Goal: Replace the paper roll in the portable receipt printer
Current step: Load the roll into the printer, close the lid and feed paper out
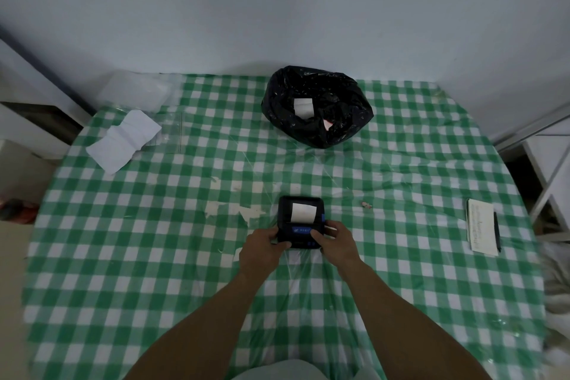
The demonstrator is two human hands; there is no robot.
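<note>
A small black receipt printer [300, 219] with a blue front label sits on the green-checked table [154, 256] near its middle. Its lid is down, and a white strip of paper [303, 212] comes out of the slot and lies over the lid. My left hand [262, 251] grips the printer's near left corner. My right hand [334, 241] holds the near right side, thumb on the front panel. A white paper piece [303, 106] lies inside the black bag.
A black rubbish bag [317, 108] stands open at the back centre. Crumpled white paper [125, 140] and a clear plastic box [135, 91] lie at the back left. A notepad with a pen [482, 230] rests at the right edge. The cloth has torn patches [234, 210] left of the printer.
</note>
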